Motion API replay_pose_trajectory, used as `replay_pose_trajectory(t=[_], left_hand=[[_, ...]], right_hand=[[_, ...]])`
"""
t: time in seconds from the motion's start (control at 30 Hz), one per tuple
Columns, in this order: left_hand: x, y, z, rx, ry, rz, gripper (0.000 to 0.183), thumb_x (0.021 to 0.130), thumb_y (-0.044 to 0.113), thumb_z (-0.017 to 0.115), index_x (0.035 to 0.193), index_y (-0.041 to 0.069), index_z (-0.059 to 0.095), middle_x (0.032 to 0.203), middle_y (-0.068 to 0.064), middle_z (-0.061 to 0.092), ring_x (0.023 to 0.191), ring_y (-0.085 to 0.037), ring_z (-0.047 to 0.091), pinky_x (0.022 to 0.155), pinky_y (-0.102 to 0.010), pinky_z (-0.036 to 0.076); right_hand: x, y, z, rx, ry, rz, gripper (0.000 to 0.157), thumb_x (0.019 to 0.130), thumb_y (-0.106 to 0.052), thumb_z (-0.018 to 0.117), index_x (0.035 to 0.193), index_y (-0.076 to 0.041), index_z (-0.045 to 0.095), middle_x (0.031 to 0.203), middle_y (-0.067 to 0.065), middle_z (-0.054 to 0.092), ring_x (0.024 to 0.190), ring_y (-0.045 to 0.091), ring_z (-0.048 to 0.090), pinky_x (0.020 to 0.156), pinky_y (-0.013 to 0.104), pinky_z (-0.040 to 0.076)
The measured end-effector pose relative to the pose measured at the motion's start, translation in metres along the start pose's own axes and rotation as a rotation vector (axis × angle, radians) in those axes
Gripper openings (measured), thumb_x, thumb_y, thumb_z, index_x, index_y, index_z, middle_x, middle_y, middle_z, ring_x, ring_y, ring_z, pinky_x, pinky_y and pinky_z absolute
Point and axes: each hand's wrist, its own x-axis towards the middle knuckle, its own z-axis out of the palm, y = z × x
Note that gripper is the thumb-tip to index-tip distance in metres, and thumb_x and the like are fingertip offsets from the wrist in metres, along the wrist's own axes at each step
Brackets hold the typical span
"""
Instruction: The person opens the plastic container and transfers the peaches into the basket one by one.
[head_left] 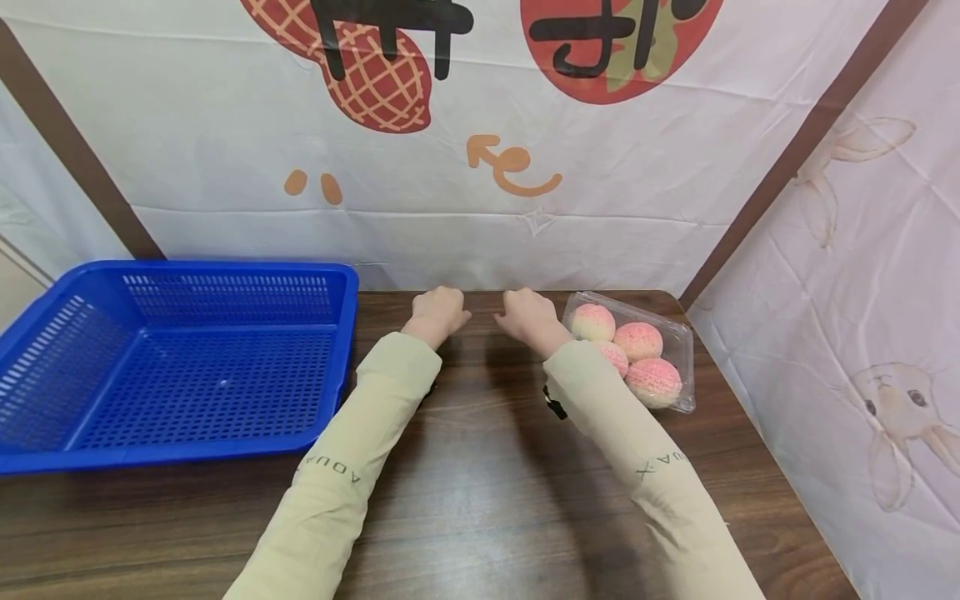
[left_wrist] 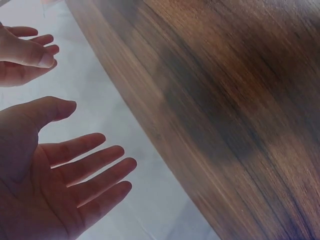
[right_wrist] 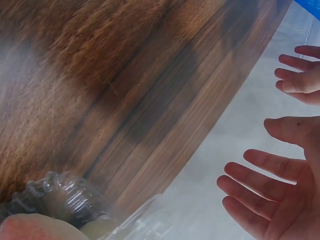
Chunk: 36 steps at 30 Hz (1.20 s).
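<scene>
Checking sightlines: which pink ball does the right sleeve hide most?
The near-left ball in the clear box; the sleeve overlaps it, the others show nearly whole.

The person is wearing a long, pale cream fabric sleeve on each arm, the left sleeve (head_left: 345,446) and right sleeve (head_left: 637,442) matching. Toward each wrist, the cloth is forming a broad, smooth band with a faint greenish tint, the left cuff (head_left: 400,360) and right cuff (head_left: 576,365). Dark printed capital lettering (head_left: 333,469) is curving across the left forearm; similar dark print (head_left: 660,463) is crossing the right, showing an X. A small black strap-like piece (head_left: 555,406) is poking out below the right cuff. Soft creases are running along the fabric.
</scene>
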Motion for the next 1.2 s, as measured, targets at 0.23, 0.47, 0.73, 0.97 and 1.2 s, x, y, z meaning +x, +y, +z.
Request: replay_pose_trajectory(t=[0.23,0.47,0.73,0.97,1.2], left_hand=[[-0.001,0.003,0.004,-0.019,-0.005,0.014,0.032,0.094,0.033,0.048,0.11,0.008,0.062,0.104,-0.01,0.063,0.084,-0.025,0.063,0.074,-0.042,0.051],[-0.002,0.009,0.009,-0.1,-0.009,0.044,0.029,0.094,0.031,0.048,0.097,0.007,0.064,0.086,-0.008,0.063,0.069,-0.021,0.061,0.065,-0.036,0.05],[-0.004,0.018,0.01,-0.139,0.02,0.089,0.025,0.094,0.028,0.049,0.093,0.006,0.061,0.074,-0.006,0.057,0.059,-0.018,0.056,0.054,-0.031,0.044],[-0.007,0.022,0.012,-0.154,0.057,0.101,0.026,0.094,0.027,0.048,0.1,0.005,0.06,0.079,-0.007,0.059,0.062,-0.018,0.057,0.057,-0.032,0.046],[-0.01,0.023,0.013,-0.183,0.066,0.109,0.027,0.094,0.027,0.048,0.102,0.004,0.06,0.079,-0.007,0.059,0.061,-0.018,0.057,0.056,-0.031,0.045]], right_hand=[[-0.003,0.003,0.001,-0.01,-0.001,-0.028,0.03,0.091,-0.031,0.05,0.102,-0.006,0.061,0.096,0.011,0.063,0.082,0.023,0.062,0.068,0.04,0.051],[-0.008,0.007,0.0,0.004,0.056,-0.048,0.03,0.09,-0.031,0.051,0.103,-0.006,0.061,0.1,0.012,0.063,0.089,0.027,0.062,0.073,0.042,0.05],[-0.013,0.011,-0.003,0.039,0.097,-0.053,0.031,0.089,-0.031,0.053,0.105,-0.006,0.062,0.092,0.007,0.064,0.085,0.025,0.062,0.071,0.042,0.05],[-0.018,0.017,-0.005,0.045,0.096,-0.047,0.036,0.089,-0.033,0.051,0.112,-0.006,0.06,0.104,0.01,0.063,0.092,0.027,0.061,0.074,0.042,0.05],[-0.022,0.024,-0.005,0.056,0.112,-0.058,0.037,0.09,-0.032,0.051,0.114,-0.006,0.059,0.106,0.011,0.063,0.093,0.027,0.061,0.077,0.041,0.049]])
